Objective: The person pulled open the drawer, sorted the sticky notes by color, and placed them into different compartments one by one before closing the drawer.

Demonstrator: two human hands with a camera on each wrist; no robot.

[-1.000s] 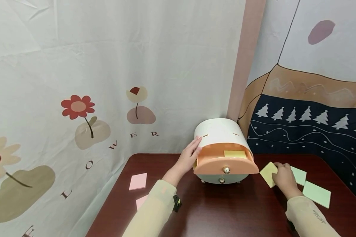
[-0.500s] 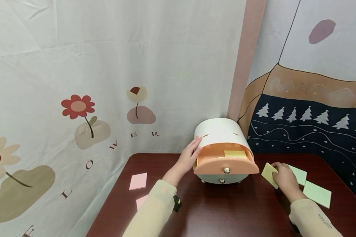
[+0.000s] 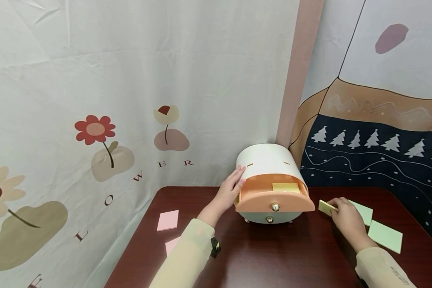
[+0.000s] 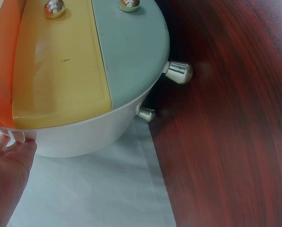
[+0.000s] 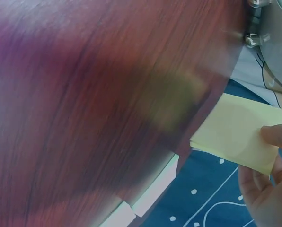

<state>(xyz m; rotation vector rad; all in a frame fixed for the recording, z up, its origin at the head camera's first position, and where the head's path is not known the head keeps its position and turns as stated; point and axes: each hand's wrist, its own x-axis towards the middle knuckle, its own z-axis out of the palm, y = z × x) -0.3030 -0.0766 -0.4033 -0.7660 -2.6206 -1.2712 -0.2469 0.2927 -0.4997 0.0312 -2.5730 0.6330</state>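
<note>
A small white cabinet (image 3: 266,158) stands at the back of the table with its top orange drawer (image 3: 273,202) pulled out. Inside that drawer lies a yellow sticky-note pad (image 3: 286,187). My left hand (image 3: 225,195) rests against the cabinet's left side, its fingers extended along the white shell. To the right of the cabinet, my right hand (image 3: 348,219) pinches a second yellow sticky-note pad (image 5: 233,132) between thumb and fingers. This pad is tilted and raised over the table, seen nearly edge-on in the head view.
Two light green pads (image 3: 386,237) lie by the right hand, one partly behind it. On the left are two pink pads (image 3: 167,221), one partly covered by the left sleeve. A yellow drawer (image 4: 60,80) and a grey-green drawer (image 4: 134,56) sit closed below the orange one.
My right hand has tipped the held yellow pad from facing the head camera to nearly edge-on, shifting slightly right. The left hand and the orange drawer have stayed in place.
</note>
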